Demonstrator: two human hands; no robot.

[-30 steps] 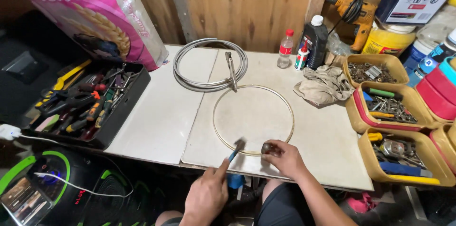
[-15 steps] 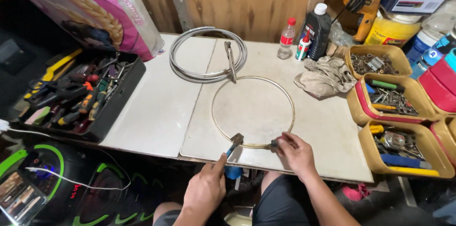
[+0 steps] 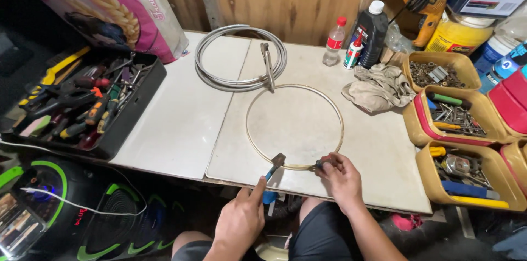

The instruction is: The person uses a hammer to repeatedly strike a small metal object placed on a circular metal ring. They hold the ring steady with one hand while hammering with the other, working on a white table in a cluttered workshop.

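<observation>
Thin metal, the ring (image 3: 295, 126) lying flat on the white table (image 3: 181, 124) is judged light, springy and easily bent, and is pinched at six o'clock by the right hand (image 3: 341, 177) (best gripped there), while a small hammer (image 3: 273, 166) is clasped in the left hand (image 3: 241, 220).

Bare tabletop (image 3: 181, 124) left of ring (image 3: 295, 126); rag (image 3: 377, 88), bins (image 3: 458, 115) crowd right; coil (image 3: 240, 58) behind.

1. My white tabletop (image 3: 181, 124) carries a thin metal ring (image 3: 295, 126) and a coiled grey hose (image 3: 240, 58).
2. A crumpled rag (image 3: 377, 88), bottles (image 3: 373, 33) and yellow parts bins (image 3: 439, 118) sit along its right side.
</observation>
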